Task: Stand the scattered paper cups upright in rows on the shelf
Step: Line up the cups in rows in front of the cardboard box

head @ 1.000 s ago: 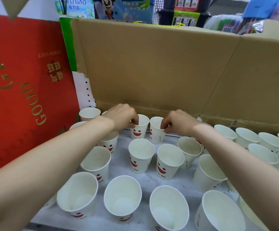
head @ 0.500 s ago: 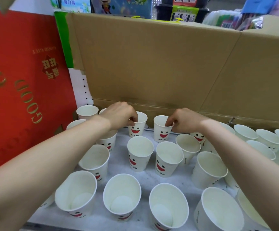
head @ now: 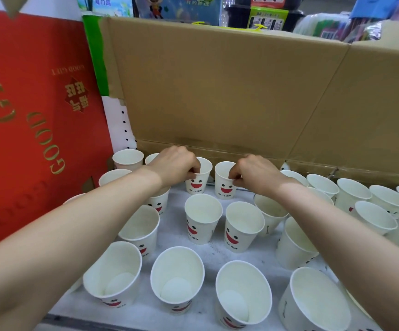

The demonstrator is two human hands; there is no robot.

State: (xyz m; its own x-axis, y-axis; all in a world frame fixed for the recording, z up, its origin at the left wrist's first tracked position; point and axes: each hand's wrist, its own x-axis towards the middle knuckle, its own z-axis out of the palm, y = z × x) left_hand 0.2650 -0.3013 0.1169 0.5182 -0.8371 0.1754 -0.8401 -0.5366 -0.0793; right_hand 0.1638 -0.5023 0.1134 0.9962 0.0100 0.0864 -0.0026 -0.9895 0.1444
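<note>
I am looking at a shop, at one of its display shelves. The white shelf point(head: 177, 203) backs onto a white pegboard panel point(head: 122, 125) punched with rows of small holes, the sort of fitting that stores use. On the shelf stand dozens of identical white paper cups point(head: 202, 220) printed with red smiling faces, far more than a household sets out. A large red gift box point(head: 33, 115) with gold lettering stands at the left, and a big brown cardboard carton point(head: 217, 91) rises behind the cups. Above it I see more stock: a black-and-green boxed item point(head: 267, 19), a blue cartoon-printed package point(head: 179, 5) and clear plastic-wrapped goods point(head: 332, 27).
</note>
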